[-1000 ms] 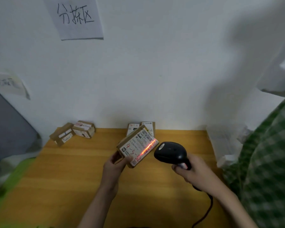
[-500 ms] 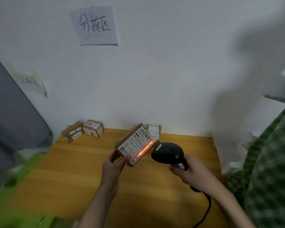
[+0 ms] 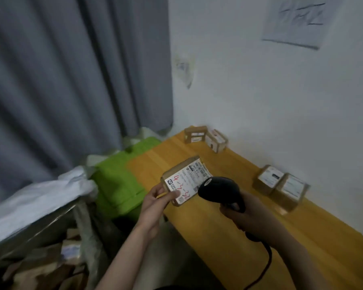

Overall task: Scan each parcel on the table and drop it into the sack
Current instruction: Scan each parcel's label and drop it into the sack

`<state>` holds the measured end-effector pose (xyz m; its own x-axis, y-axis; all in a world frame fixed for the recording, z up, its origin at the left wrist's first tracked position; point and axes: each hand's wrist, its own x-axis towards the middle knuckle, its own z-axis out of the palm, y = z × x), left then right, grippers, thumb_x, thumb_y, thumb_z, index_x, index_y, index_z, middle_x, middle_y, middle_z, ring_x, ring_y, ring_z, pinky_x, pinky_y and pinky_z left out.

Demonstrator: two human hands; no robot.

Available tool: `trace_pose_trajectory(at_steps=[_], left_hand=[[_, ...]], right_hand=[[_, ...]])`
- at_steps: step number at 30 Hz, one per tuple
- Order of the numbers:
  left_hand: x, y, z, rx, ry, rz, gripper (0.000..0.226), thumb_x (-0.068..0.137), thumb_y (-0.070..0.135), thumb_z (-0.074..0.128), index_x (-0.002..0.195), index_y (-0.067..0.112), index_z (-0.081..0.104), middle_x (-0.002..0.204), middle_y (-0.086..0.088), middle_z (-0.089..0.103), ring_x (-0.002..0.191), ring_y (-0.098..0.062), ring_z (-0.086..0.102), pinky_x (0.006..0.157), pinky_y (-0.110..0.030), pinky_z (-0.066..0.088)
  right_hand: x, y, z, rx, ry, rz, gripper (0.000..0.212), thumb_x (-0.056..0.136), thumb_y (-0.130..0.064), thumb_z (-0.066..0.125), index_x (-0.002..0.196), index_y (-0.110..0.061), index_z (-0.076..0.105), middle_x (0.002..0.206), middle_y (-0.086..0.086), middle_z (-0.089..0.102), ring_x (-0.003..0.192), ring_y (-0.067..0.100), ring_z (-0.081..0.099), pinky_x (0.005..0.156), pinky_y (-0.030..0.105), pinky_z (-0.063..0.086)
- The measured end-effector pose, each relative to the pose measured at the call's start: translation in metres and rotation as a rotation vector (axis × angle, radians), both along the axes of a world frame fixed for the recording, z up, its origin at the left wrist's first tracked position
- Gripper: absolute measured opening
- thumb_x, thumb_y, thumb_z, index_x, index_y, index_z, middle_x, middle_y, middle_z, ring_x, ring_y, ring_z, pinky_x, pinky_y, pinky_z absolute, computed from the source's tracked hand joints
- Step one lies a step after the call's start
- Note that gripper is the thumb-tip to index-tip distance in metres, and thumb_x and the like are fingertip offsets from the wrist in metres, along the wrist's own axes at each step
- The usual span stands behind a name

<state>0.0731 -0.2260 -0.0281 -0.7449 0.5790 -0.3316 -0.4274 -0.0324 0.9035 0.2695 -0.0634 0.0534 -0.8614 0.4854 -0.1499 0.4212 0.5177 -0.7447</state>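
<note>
The sack (image 3: 36,208) stands open at your far left, its white rim folded over a metal frame and cardboard showing inside, so judge the step in hand as the carry across and the drop. Swing the parcel (image 3: 185,182) leftward over the green bin (image 3: 122,181), and let go only once it is above the sack's mouth, clear of the rim. Your left hand (image 3: 155,203) pinches the parcel by its near corner, thumb on the label and fingers curled behind, just above the table (image 3: 218,237) edge. Your right hand (image 3: 249,218) is wrapped around the scanner (image 3: 219,189), whose head sits just beside the parcel. Four more parcels wait along the wall, well apart from both hands.
</note>
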Motion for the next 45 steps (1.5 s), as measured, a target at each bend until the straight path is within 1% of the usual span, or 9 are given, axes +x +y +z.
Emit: trace_pose_trajectory(at_steps=[6,9,15,19,22,26,32,39,45], left_hand=[[-0.018,-0.155,-0.018,-0.089,-0.088,0.382,0.041,0.079,-0.002,0.078,0.119,0.006,0.069,0.113,-0.011,0.075,0.109,-0.025,0.071,0.098,-0.038,0.053],[-0.011,-0.239,-0.034,-0.181,-0.157,0.549,0.045,0.077,0.001,0.082,0.119,0.005,0.069,0.113,-0.012,0.075,0.108,-0.027,0.071,0.099,-0.042,0.054],[0.005,-0.355,-0.061,-0.392,-0.219,0.730,0.037,0.075,0.007,0.086,0.109,0.010,0.072,0.102,-0.007,0.078,0.081,-0.013,0.074,0.062,-0.020,0.053],[-0.019,-0.406,-0.080,-0.505,-0.230,0.832,0.040,0.071,0.008,0.088,0.107,0.007,0.071,0.100,-0.012,0.077,0.088,-0.032,0.074,0.081,-0.046,0.060],[-0.056,-0.434,-0.093,-0.624,-0.103,0.902,0.047,0.070,0.011,0.089,0.112,0.010,0.067,0.103,-0.007,0.076,0.092,-0.026,0.073,0.084,-0.044,0.060],[-0.109,-0.462,-0.122,-0.971,0.154,0.888,0.073,0.063,0.035,0.092,0.124,0.014,0.059,0.120,-0.008,0.065,0.106,-0.025,0.065,0.090,-0.046,0.057],[-0.145,-0.466,-0.171,-1.281,0.299,0.664,0.097,0.073,0.033,0.088,0.148,0.010,0.032,0.144,-0.014,0.040,0.134,-0.033,0.039,0.108,-0.050,0.044],[-0.153,-0.466,-0.197,-1.658,0.541,0.234,0.122,0.071,0.035,0.089,0.159,0.022,0.005,0.137,-0.027,0.038,0.117,-0.042,0.047,0.099,-0.051,0.047],[-0.135,-0.464,-0.197,-1.693,0.590,0.082,0.115,0.063,0.015,0.092,0.154,0.021,0.022,0.127,-0.019,0.038,0.107,-0.034,0.049,0.085,-0.043,0.055]], right_hand=[[-0.110,-0.079,-0.027,-0.008,-0.088,0.398,0.015,0.092,-0.025,0.067,0.084,-0.013,0.062,0.058,-0.002,0.056,0.049,0.007,0.054,0.057,0.039,0.047],[-0.150,-0.134,-0.042,-0.033,-0.132,0.522,0.017,0.089,-0.029,0.070,0.086,-0.014,0.065,0.066,0.002,0.066,0.055,0.009,0.063,0.058,0.035,0.050],[-0.195,-0.220,-0.072,-0.176,-0.208,0.657,0.013,0.088,-0.026,0.073,0.086,-0.017,0.063,0.057,-0.012,0.062,0.051,0.002,0.060,0.053,0.025,0.044],[-0.211,-0.251,-0.082,-0.226,-0.270,0.660,0.013,0.090,-0.020,0.071,0.087,-0.009,0.064,0.058,-0.001,0.060,0.049,0.006,0.059,0.049,0.023,0.043],[-0.219,-0.265,-0.090,-0.210,-0.276,0.637,0.011,0.088,-0.021,0.072,0.086,-0.014,0.064,0.063,-0.002,0.064,0.054,0.006,0.062,0.052,0.022,0.043],[-0.224,-0.278,-0.102,-0.155,-0.304,0.599,0.010,0.085,-0.022,0.075,0.083,-0.020,0.065,0.072,-0.004,0.068,0.071,0.001,0.064,0.061,0.020,0.044],[-0.228,-0.286,-0.123,-0.089,-0.385,0.556,0.020,0.087,-0.017,0.072,0.075,-0.014,0.057,0.066,-0.001,0.060,0.061,0.005,0.060,0.053,0.016,0.037],[-0.220,-0.277,-0.132,-0.083,-0.513,0.532,0.018,0.090,-0.024,0.070,0.082,-0.015,0.057,0.059,-0.001,0.057,0.046,0.001,0.055,0.045,0.015,0.036],[-0.223,-0.275,-0.125,-0.073,-0.500,0.518,0.015,0.090,-0.022,0.070,0.095,-0.009,0.064,0.063,0.001,0.061,0.046,-0.002,0.056,0.046,0.014,0.038]])
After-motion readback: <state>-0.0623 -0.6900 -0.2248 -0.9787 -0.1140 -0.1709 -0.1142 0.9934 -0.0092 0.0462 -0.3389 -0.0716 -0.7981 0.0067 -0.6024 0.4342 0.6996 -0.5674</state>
